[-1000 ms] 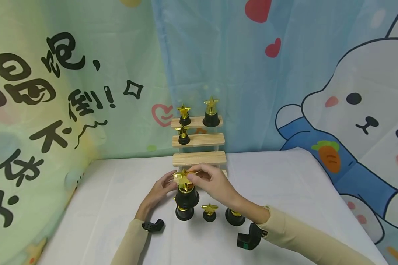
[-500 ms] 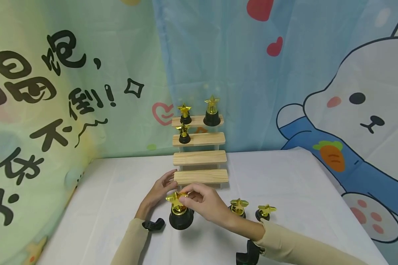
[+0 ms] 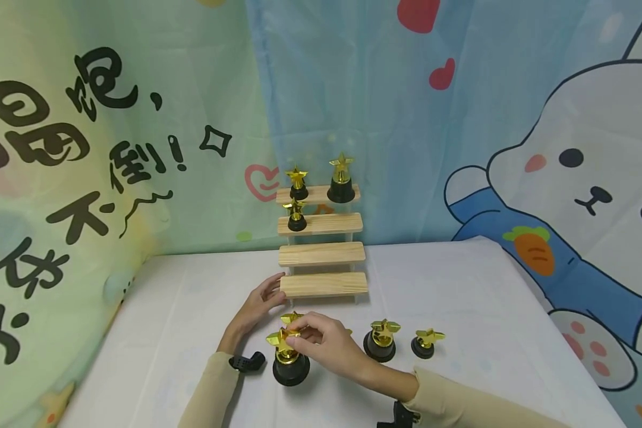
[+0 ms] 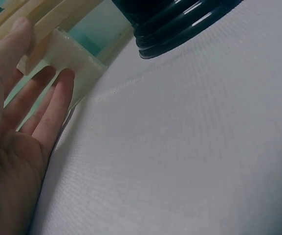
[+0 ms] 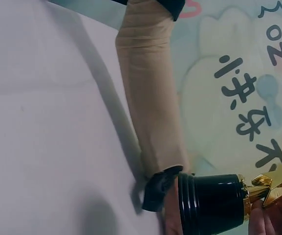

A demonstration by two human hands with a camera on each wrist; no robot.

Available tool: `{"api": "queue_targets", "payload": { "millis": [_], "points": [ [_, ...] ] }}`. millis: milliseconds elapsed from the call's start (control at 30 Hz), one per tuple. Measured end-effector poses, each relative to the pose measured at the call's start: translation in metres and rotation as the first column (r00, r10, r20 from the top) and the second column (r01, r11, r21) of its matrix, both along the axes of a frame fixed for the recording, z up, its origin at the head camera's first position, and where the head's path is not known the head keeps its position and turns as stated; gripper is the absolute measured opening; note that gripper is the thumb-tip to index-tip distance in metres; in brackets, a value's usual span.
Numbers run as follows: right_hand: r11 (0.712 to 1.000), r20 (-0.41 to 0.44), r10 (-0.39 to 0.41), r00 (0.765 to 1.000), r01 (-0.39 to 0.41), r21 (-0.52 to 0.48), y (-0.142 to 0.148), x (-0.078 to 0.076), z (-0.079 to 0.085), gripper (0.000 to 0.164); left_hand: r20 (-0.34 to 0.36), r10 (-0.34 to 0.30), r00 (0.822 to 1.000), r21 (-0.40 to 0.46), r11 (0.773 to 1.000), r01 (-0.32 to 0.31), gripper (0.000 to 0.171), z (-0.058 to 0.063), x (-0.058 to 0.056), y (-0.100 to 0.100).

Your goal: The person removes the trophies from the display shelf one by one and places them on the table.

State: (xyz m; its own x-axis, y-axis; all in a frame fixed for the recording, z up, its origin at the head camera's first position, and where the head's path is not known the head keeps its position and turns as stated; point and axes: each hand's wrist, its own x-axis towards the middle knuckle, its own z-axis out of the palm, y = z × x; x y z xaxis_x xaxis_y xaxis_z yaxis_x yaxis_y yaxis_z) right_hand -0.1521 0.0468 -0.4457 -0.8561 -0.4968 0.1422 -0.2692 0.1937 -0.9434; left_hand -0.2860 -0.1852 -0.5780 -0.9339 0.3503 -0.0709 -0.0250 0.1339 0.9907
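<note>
My right hand (image 3: 329, 348) pinches a trophy (image 3: 290, 371) by its gold star, its black base low over the white cloth. Whether the base touches the cloth I cannot tell. The right wrist view shows this trophy's black base (image 5: 211, 203) and fingers at the star. My left hand (image 3: 258, 304) is at the left end of the lowest shelf of a wooden stepped rack (image 3: 323, 286). In the left wrist view, the left hand's fingers (image 4: 57, 112) extend beside the rack's clear side support (image 4: 77, 61), thumb near the shelf edge.
Behind the held trophy shows another gold star (image 3: 290, 318). To the right stand a larger trophy (image 3: 381, 345) and a small trophy (image 3: 425, 346); the right hand mostly hides one more. The rack's upper shelves bear three trophies, one being (image 3: 341, 181). A printed curtain (image 3: 406, 148) hangs behind.
My right hand has brought the trophy down and nearer, from in front of the lowest shelf to low over the cloth, uncovering that shelf. The left hand has stayed at the rack.
</note>
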Motion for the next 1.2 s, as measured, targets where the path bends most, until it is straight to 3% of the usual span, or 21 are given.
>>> {"api": "queue_targets", "payload": {
  "millis": [233,667,1033,1200],
  "points": [
    [1.0,0.069,-0.007,0.998,0.007,0.009,-0.001,0.008,-0.017,0.022,-0.027,-0.007,1.0,-0.019,1.0,0.006,0.061,0.002,0.001,0.0],
    [1.0,-0.003,0.007,1.0,-0.007,0.018,-0.002,0.015,-0.052,0.02,-0.039,-0.007,0.999,-0.004,1.0,0.007,0.06,-0.001,-0.001,-0.001],
    [1.0,-0.005,0.002,1.0,-0.002,-0.025,-0.006,0.023,-0.061,0.02,-0.042,0.0,0.999,-0.02,1.0,0.0,0.06,0.001,0.0,-0.002],
    [1.0,0.006,-0.007,1.0,0.007,0.016,-0.005,0.024,-0.063,0.021,-0.04,-0.005,0.999,-0.014,1.0,0.005,0.061,0.001,0.001,-0.001]
  ]
}}
